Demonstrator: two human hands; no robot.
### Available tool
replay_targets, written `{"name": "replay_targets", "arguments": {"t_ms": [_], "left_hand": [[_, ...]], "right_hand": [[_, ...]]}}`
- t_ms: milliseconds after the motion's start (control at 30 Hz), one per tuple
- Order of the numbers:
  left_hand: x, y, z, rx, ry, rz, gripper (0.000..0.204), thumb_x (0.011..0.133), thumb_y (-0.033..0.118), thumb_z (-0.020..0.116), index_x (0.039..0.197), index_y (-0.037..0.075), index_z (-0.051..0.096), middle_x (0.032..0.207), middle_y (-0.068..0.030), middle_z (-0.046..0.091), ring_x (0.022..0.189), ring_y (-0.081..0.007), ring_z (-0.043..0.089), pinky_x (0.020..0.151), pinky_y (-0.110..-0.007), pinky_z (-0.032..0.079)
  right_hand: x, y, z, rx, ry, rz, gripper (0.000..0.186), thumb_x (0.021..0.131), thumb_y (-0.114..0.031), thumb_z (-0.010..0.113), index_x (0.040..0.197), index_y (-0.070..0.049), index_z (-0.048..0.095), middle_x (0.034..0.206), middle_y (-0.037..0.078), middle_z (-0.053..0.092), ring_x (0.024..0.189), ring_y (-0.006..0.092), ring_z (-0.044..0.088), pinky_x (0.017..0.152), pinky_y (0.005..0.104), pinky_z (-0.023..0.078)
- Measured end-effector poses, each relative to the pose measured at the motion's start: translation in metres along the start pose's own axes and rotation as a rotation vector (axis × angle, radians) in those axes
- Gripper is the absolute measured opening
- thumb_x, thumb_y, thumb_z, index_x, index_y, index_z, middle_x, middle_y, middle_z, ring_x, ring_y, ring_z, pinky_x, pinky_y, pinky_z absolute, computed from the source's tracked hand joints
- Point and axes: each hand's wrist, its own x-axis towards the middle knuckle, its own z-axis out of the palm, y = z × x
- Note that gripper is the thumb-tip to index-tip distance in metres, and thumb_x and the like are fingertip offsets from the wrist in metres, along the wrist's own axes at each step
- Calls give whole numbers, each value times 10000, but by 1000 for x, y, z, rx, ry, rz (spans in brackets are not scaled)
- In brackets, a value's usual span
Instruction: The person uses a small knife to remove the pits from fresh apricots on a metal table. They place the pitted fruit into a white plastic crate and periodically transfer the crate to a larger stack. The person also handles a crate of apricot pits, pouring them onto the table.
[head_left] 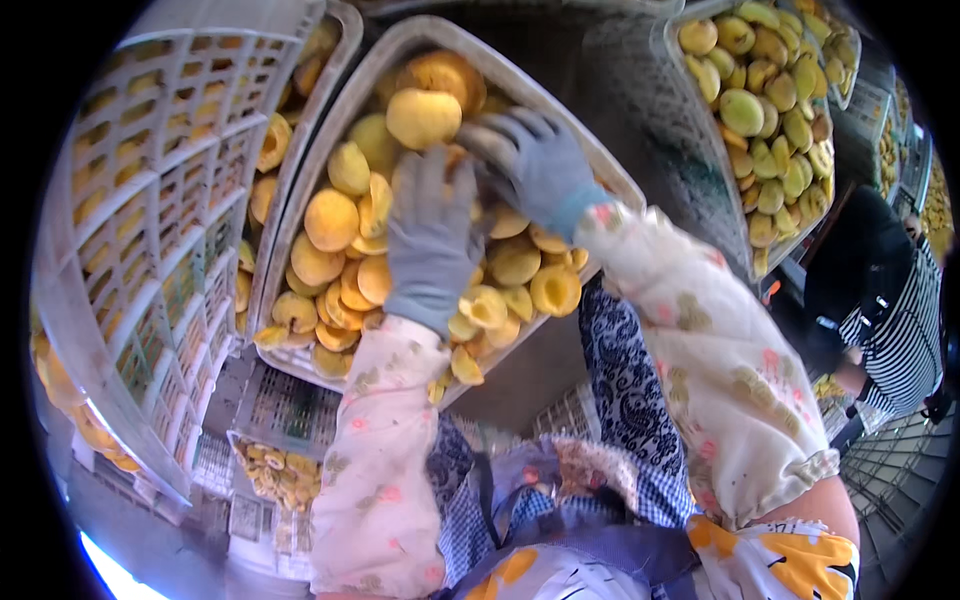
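Note:
A white plastic crate [400, 40] in front of me is piled with yellow fruit halves [484, 306] that look like peaches, some showing the hollow left by the stone. My left hand [432, 245], in a grey glove, lies over the pile with its fingers stretched away from me. Just right of it, my right hand [540, 165], gloved too, reaches leftward into the far part of the heap. Its fingertips are blurred, and whatever lies under them is hidden. Beyond the left fingertips sits a large yellow fruit piece [423, 118].
A slatted white crate [170, 190] stands tilted at the left, close to the fruit crate. At the far right is another crate [690, 110] heaped with yellow-green fruit. A person in a striped top [895, 335] works at the right edge. Lower left, a crate holds small pale pieces [280, 475].

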Motion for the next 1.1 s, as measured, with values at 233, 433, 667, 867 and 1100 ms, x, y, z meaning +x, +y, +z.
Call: {"name": "replay_targets", "arguments": {"t_ms": [233, 433, 667, 867, 1100], "left_hand": [[9, 0, 21, 30, 79, -33, 598, 680, 172, 666, 1235, 148, 446, 1371, -155, 320, 1270, -395, 295, 1037, -526, 260], [-50, 8, -32, -277, 114, -115, 475, 744, 30, 579, 1208, 52, 482, 1252, -158, 492, 1181, -349, 444, 1034, -420, 325], [-208, -23, -86, -798, 534, -1103, 497, 842, -16, 508, 1312, -9, 345, 1302, -158, 435, 1175, -249, 455, 998, -329, 366], [-250, -99, -77, 209, 69, -986, 523, 819, 170, 620, 1287, 37, 427, 1375, -242, 304, 1207, -333, 428, 987, -376, 374], [-242, -126, -82, -247, 380, -1104, 485, 765, 190, 644, 1208, 61, 494, 1162, -220, 520, 1014, -359, 557, 858, -409, 459]], "right_hand": [[6, -2, 29, -106, 67, 102, 385, 771, -230, 583, 1152, -209, 533, 1086, 49, 556, 1033, 255, 522, 916, 397, 379], [5, -9, 3, 275, 149, 72, 322, 745, -86, 618, 1060, -143, 595, 994, 98, 617, 949, 282, 572, 854, 385, 441], [2, -39, -22, -111, 103, 14, 343, 771, -30, 588, 1096, -139, 587, 1148, 35, 592, 1084, 260, 530, 916, 340, 429], [-5, -58, -26, 207, -42, 145, 225, 808, -51, 573, 1024, -92, 623, 1133, 87, 591, 1098, 274, 522, 937, 350, 415], [14, -77, -31, 284, -46, 213, 193, 828, -35, 565, 1013, -47, 622, 1063, 100, 620, 1042, 242, 564, 925, 328, 422]]}}
